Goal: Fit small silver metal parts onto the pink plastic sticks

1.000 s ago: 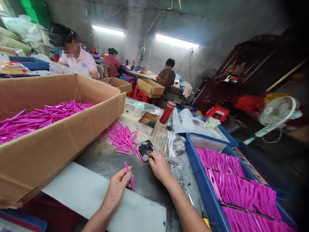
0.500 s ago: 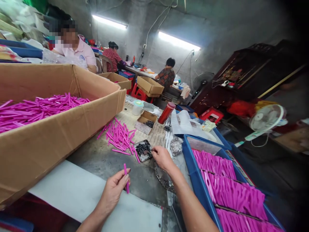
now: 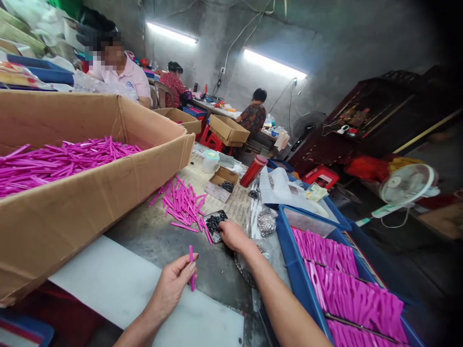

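- Centrally, the left hand [image 3: 173,284] pinches a slim, smooth pink stick [image 3: 191,267] upright between thumb and fingers, over the far edge of a flat white board [image 3: 119,289].
- The right hand [image 3: 231,234], fingers curled downward, rests at the near corner of a shallow tray [image 3: 214,222] of tiny dark metal parts; whether it grips one cannot be told.
- Matching loose sticks [image 3: 183,205] lie fanned just beyond the tray; more fill the corrugated cardboard box [image 3: 90,202] at left and lie in rows in the blue plastic crate [image 3: 298,270] at right.
- Compared with half a second earlier, the right hand has slid leftward onto the tray; the left hand keeps its hold.
- The tabletop [image 3: 155,236] is worn and grey; the concrete room behind has tube lights and seated co-workers [image 3: 123,72].
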Motion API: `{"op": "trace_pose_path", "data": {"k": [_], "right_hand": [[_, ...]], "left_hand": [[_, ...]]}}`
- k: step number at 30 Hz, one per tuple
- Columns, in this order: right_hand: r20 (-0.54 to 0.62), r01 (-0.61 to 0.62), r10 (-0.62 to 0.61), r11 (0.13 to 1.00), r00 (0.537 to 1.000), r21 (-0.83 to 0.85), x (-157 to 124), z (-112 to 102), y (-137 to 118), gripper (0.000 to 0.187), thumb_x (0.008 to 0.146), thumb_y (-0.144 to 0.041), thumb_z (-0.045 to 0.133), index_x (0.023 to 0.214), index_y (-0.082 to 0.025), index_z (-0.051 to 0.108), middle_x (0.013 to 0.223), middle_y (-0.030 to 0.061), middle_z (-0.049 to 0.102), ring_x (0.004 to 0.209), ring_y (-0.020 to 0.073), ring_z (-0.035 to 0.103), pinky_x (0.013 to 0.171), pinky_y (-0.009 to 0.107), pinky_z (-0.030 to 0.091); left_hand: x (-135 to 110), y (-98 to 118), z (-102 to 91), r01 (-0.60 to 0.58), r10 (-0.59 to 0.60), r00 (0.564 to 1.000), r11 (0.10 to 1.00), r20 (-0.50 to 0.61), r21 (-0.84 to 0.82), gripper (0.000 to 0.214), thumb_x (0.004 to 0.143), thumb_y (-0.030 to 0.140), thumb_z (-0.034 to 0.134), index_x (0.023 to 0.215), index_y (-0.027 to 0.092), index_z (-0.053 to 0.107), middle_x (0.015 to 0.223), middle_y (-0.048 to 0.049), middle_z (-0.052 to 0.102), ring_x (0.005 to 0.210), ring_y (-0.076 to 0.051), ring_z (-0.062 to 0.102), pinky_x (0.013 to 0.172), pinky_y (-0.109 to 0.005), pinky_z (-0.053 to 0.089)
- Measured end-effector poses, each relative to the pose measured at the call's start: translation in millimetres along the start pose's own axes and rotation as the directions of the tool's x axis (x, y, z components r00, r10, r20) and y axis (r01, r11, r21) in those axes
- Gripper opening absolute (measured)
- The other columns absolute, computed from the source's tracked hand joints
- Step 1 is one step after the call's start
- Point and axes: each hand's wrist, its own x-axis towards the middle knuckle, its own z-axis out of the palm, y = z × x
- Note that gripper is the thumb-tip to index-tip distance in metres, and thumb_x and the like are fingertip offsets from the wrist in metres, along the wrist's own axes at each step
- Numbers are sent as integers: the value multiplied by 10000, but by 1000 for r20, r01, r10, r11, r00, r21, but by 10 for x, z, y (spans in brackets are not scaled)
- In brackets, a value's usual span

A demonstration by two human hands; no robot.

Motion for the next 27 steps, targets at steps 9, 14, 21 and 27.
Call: {"op": "trace_pose_path", "data": {"k": [9, 14, 21, 27], "right_hand": [[-57, 40, -36, 997, 998, 66, -24, 17, 23, 153, 692, -85, 436, 724, -142, 574, 756, 68, 571, 716, 166, 513, 618, 237, 324], [-139, 78, -54, 982, 989, 172, -121, -97, 3, 133, 717, -106, 409, 727, -155, 532, 726, 24, 541, 703, 132, 483, 620, 210, 329], [-249, 185, -7, 687, 969, 702, -342, -50, -110, 82, 705, -206, 426, 668, -161, 483, 630, -20, 471, 608, 122, 447, 564, 217, 349], [-159, 157, -17, 300, 987, 941, -522, 76, -382, 90, 686, -253, 466, 690, -167, 491, 624, -9, 511, 520, 103, 426, 494, 215, 343]], "left_hand": [[-1, 26, 10, 8, -8, 1000, 1000, -4, 16, 357, 568, 356, 646, 836, 120, 648, 531, 12, 528, 526, -120, 470, 493, -224, 386], [-16, 36, 10, 23, -23, 1000, 1000, 13, 2, 348, 580, 354, 639, 837, 119, 637, 542, 15, 518, 533, -119, 475, 499, -222, 376], [-36, 58, 4, 8, -10, 999, 999, 44, 47, 319, 625, 350, 604, 845, 120, 619, 551, 11, 518, 540, -127, 485, 491, -221, 358], [-58, 71, 5, 7, -11, 997, 999, 81, 45, 320, 674, 346, 557, 896, 118, 594, 546, 7, 530, 525, -124, 482, 475, -213, 343]]}}
